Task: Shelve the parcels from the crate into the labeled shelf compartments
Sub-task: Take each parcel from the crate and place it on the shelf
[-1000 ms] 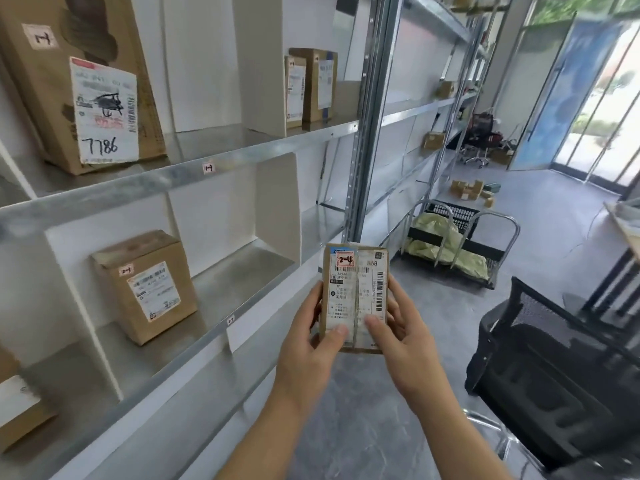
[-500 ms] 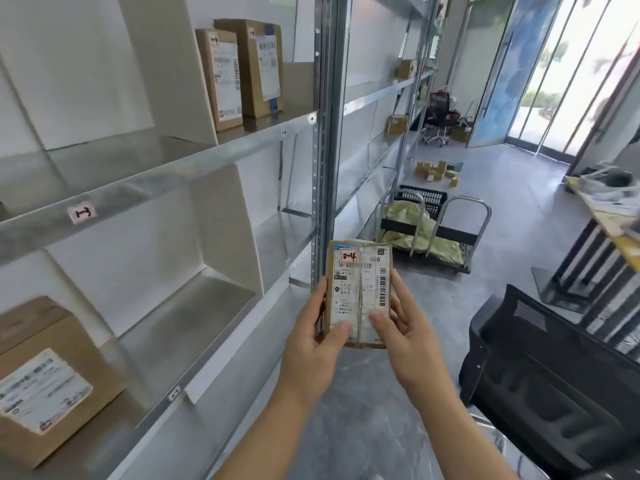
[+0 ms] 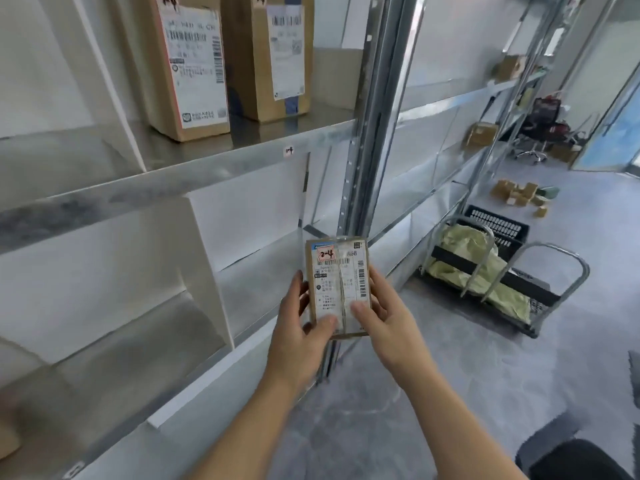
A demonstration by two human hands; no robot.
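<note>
A small brown parcel with a white shipping label and a red-edged tag reading 2-4 is upright in front of me. My left hand grips its left edge, thumb on the label. My right hand grips its right edge, thumb on the front as well. The parcel is level with the second shelf, just right of a white divider. A tag reading 1-4 sits on the upper shelf's edge. The black crate rides on a cart at the right.
Two brown boxes marked 1-4 stand on the upper shelf. A steel upright runs behind the parcel. The cart carries yellow-green bags. Small boxes lie on the floor; a black chair is at bottom right.
My view has travelled right along the shelving: the 1-3 tag and lower box slid out of sight and the 1-4 boxes came close. Both hands keep the same hold on the parcel.
</note>
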